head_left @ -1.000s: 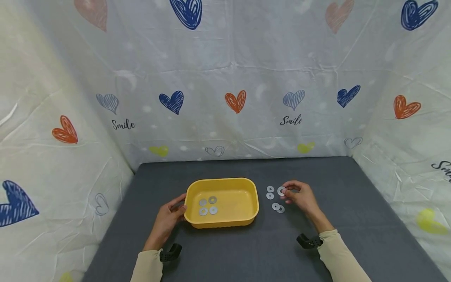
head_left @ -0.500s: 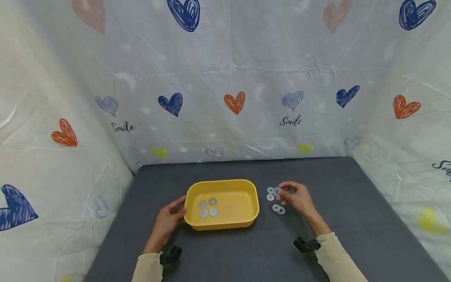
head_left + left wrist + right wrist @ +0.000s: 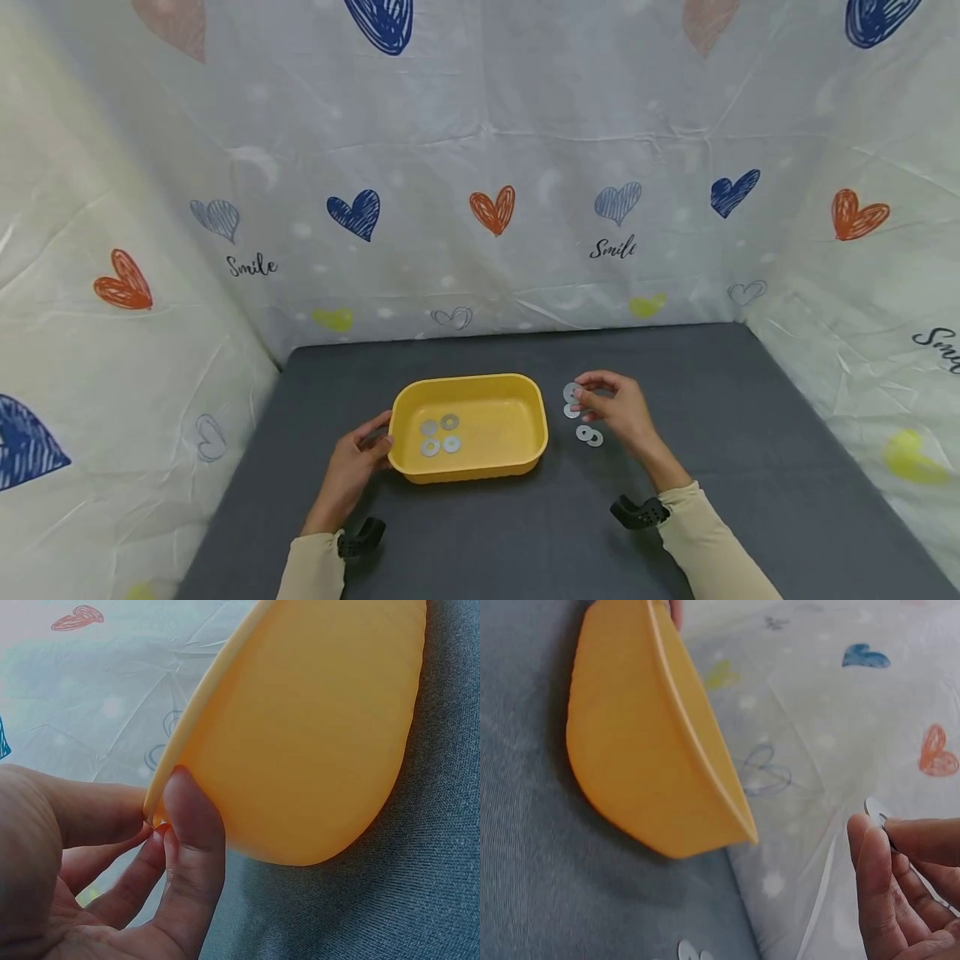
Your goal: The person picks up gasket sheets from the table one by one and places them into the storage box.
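A yellow rectangular tray stands on the dark cloth, with several flat metal washers lying in its left part. At its left end, my left hand grips the rim between thumb and fingers; the left wrist view shows the thumb against the outer wall. To the right of the tray, my right hand pinches a flat washer by its edge, above the table. Beneath it lies another washer, partly covered. Two overlapping washers rest on the cloth nearer to me.
The grey cloth-covered table extends around the tray on all sides. A white curtain with printed hearts encloses the back and both sides. Each wrist wears a black mount.
My right hand has moved left, carrying the washer closer to the tray and over the loose washers there. The left hand keeps its grip on the tray. The head view has shifted slightly.
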`<state>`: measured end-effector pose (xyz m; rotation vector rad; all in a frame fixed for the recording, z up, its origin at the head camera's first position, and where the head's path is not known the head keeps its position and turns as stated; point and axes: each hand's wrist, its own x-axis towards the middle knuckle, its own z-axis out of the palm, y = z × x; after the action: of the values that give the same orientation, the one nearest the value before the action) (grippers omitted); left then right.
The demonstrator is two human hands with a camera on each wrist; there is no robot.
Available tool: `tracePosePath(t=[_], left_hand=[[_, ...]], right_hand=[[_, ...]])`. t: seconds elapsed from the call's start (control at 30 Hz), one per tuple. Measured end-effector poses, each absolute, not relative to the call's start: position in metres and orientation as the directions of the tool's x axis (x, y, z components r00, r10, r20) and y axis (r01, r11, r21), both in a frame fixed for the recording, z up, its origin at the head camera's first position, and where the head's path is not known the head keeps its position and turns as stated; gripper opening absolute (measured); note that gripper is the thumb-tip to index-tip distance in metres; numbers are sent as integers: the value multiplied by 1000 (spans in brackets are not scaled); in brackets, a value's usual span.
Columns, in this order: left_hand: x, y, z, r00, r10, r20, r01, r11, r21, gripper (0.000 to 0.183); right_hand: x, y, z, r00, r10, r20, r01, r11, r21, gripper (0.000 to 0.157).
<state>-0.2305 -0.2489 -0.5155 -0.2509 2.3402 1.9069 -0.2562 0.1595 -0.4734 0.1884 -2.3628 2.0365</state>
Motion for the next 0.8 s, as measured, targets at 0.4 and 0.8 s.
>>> tracePosePath(t=[0.4,0.8], left_hand=[[-230,-248,-516,-978,-63,-200,-209,197,958,51],[-230,-248,-516,-978,-77,-195,-207,199,958,50]], right_hand=[[-252,144,-464,-987,-104,125,-137,124,-983,30],[-253,117,-458,-985,-147,89,-105,104,-989,26]])
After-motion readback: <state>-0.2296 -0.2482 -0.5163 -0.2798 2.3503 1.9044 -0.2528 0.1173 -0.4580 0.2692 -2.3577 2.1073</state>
